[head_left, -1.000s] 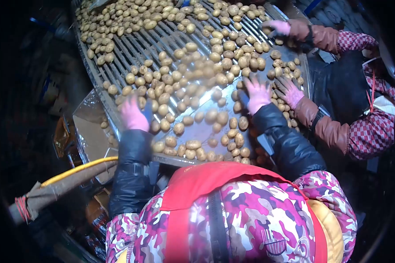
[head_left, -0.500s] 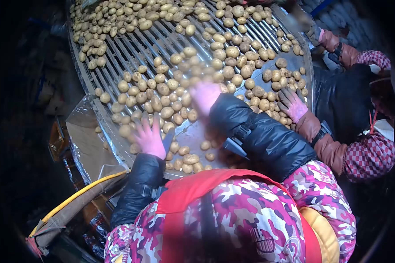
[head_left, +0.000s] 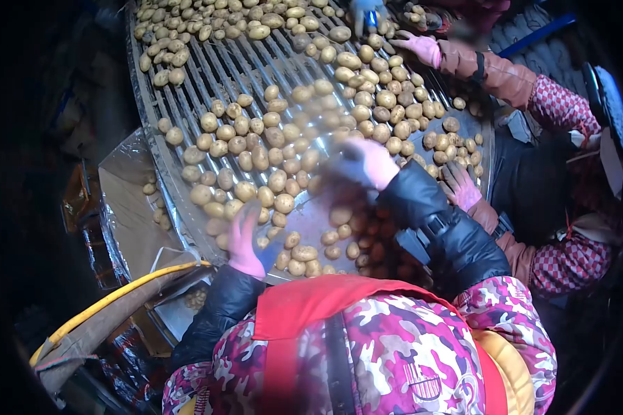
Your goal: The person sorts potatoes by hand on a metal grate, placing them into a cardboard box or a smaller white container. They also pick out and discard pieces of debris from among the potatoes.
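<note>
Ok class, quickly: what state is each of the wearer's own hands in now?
Left hand: open, beside potatoes.
Right hand: blurred over the potatoes; cannot tell.

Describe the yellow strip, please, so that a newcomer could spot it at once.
Start from the slatted table bearing the potatoes, and find the left hand at its near left corner. Left of that hand, a long strip curves down toward the picture's lower left. Its bright yellow sets it apart from the brown box above it.

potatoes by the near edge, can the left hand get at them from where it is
Probably yes: the left hand is right beside those potatoes, with nothing apparent blocking the way.
</note>
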The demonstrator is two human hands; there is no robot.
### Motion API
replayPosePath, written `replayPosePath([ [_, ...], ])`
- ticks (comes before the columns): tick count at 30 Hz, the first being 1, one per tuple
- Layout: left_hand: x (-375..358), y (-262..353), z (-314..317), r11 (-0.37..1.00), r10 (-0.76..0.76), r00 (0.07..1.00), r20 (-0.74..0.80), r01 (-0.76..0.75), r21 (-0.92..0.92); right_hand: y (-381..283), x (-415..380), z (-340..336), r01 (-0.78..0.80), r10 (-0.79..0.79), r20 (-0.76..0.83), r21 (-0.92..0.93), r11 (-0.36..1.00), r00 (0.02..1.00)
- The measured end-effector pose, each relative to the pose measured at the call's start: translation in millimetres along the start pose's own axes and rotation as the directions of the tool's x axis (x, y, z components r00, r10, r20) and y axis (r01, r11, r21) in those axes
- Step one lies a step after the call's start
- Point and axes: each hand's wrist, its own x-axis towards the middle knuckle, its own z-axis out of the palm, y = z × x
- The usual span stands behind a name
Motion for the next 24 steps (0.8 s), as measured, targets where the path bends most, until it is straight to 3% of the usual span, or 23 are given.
replayPosePath([
  [1, 6, 21, 3, 0.913, -0.18, 0.981, 0.075, 0.195, -0.359, -12, -3, 4, 0.113, -0.117, 0.114, 0.038, 0.993, 0.987],
  [2, 13, 32, 7, 0.668, -0.313, 0.928, 0.204, 0.368, -0.647, -22, -3, 4, 0.221, -0.236, 0.222, 0.091, 0.971, 0.946],
  [3, 22, 30, 12, 0.693, -0.345, 0.912, 0.223, 0.408, -0.595, -34, 5, -6, 0.221, -0.218, 0.198, 0.009, 0.975, 0.956],
  [4, 23, 28, 4, 0.614, -0.398, 0.845, 0.358, 0.535, -0.58, -2, 36, 6, 0.27, -0.275, -0.025, -0.113, 0.956, 0.961],
  [6, 28, 26, -15, 0.436, -0.452, 0.664, 0.596, 0.747, -0.501, 0, 71, -19, 0.02, -0.063, -0.266, -0.164, 0.986, 0.962],
  [7, 17, 18, -8, 0.434, -0.506, 0.68, 0.531, 0.732, -0.524, 0, 89, -33, -0.09, 0.053, -0.132, -0.287, 0.954, 0.99],
  [8, 8, 10, -7, 0.714, -0.396, 0.846, 0.357, 0.528, -0.46, 0, 101, -40, -0.178, 0.19, -0.012, -0.416, 0.892, 0.982],
  [9, -1, 2, -9, 0.908, -0.216, 0.955, 0.204, 0.273, -0.317, -1, 104, -37, -0.172, 0.183, -0.024, -0.478, 0.861, 0.983],
  [12, -21, -11, -23, 0.99, -0.009, 0.995, 0.102, 0.023, -0.136, -4, 104, -31, -0.164, 0.189, -0.02, -0.589, 0.792, 0.982],
  [15, -20, -14, -21, 0.997, 0.079, 0.984, 0.161, -0.076, -0.024, 17, 105, -40, -0.203, 0.274, 0.053, -0.541, 0.816, 0.96],
  [16, -18, -14, -19, 0.998, 0.061, 0.988, 0.142, -0.059, -0.02, 48, 113, -34, -0.105, 0.228, 0.095, -0.677, 0.728, 0.969],
  [21, -24, -18, -17, 0.997, 0.072, 0.995, 0.068, -0.071, -0.012, 15, 93, -41, -0.154, 0.333, 0.171, -0.635, 0.757, 0.927],
  [22, -25, -19, -17, 0.997, 0.075, 0.995, 0.068, -0.075, 0.0, 30, 95, -47, -0.075, 0.218, 0.169, -0.599, 0.797, 0.961],
  [24, -27, -23, -13, 0.996, 0.079, 0.995, 0.059, -0.081, 0.023, 9, 106, -49, -0.16, 0.166, -0.059, -0.696, 0.7, 0.984],
])
